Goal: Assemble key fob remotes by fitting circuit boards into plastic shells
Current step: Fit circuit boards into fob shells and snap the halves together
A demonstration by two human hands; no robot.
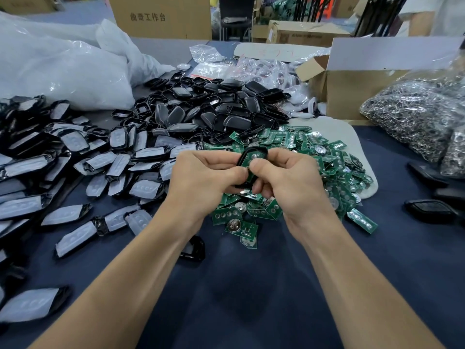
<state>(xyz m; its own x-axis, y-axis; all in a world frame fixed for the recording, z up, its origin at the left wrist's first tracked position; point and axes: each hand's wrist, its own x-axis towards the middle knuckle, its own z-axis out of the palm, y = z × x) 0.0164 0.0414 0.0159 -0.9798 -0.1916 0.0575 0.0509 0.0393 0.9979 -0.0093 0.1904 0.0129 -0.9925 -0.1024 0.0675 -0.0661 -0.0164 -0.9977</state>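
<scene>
Two hands seat a green board in a black shell, mid-table.

Over the dark table cloth [251, 285], the left hand [201, 177] and right hand [289, 180] curl round one shell [254, 149] from either side, thumbs meeting on its middle. Both are equally near it. Its long axis runs near to far, the far end tipped slightly right. The circuit board [249, 158] shows inside the rim, seemingly not fully seated, so the press likely goes straight down under the thumbs. The board heap [289, 139] lies just below and beyond, with spare shells [214, 114] farther back.
</scene>
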